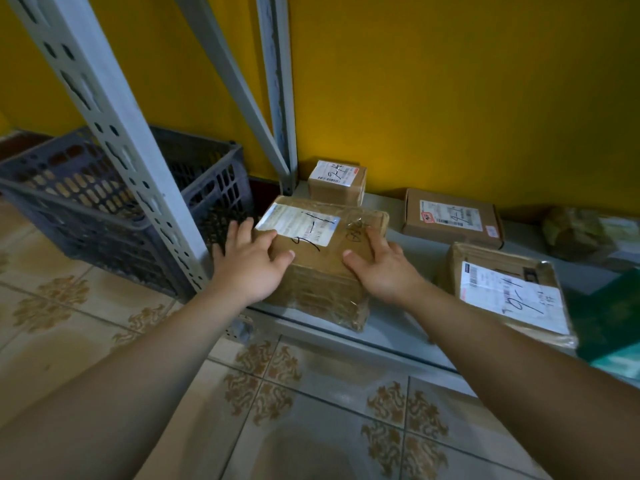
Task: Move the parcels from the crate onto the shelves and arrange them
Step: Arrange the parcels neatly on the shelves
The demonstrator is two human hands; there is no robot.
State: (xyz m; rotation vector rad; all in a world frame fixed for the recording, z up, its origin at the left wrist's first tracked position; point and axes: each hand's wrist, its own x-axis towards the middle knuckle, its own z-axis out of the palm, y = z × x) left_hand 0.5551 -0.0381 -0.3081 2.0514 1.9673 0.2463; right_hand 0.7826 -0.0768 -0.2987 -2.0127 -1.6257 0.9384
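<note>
A tall taped cardboard parcel with a white label stands at the front left corner of the low grey shelf. My left hand grips its left top edge, thumb on top. My right hand holds its right side, thumb on top. Three more labelled parcels lie on the shelf: a small one behind, a flat box at the back right, and a large taped one at the front right. The dark plastic crate stands on the floor to the left; what it holds is hidden.
A slotted white shelf post rises between the crate and the parcel, with a diagonal brace and rear post behind. A yellow wall backs the shelf. A wrapped bundle and green items sit at the far right. Patterned floor tiles lie below.
</note>
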